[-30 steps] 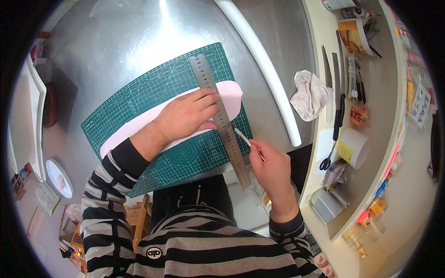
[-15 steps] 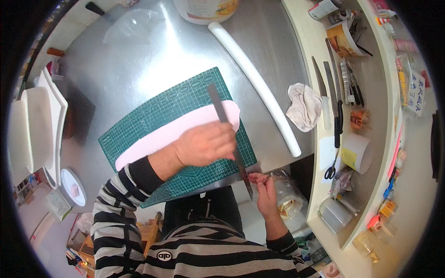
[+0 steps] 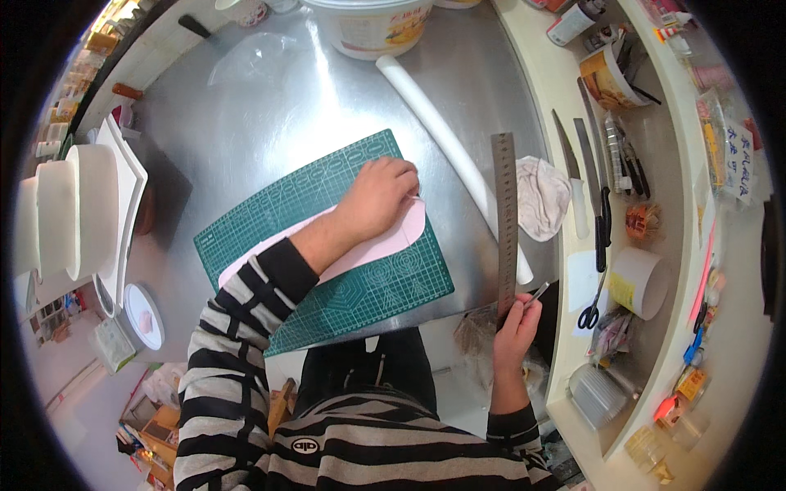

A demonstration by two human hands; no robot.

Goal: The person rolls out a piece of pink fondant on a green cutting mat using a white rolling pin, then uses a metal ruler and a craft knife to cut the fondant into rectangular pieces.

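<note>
A long, rounded pink sheet, seemingly rolled-out fondant, lies across the green cutting mat. My left hand reaches over its right part, fingers curled and closed at the sheet's far edge; the hand hides the fingertips and part of that edge. Off the mat to the right, my right hand grips a metal ruler by its near end, the ruler pointing away from me. A thin silvery tool also sticks out between the right fingers; its kind is not clear.
Beyond the mat, a long white rolling pin lies slanting near a crumpled cloth. A large tub stands at the back. Along the right, a shelf holds knives, scissors and jars. White stacked forms stand left.
The ruler has been lifted off the pink sheet and carried right in my right hand. My left hand has let go of the ruler and moved farther up to the sheet's far edge.
</note>
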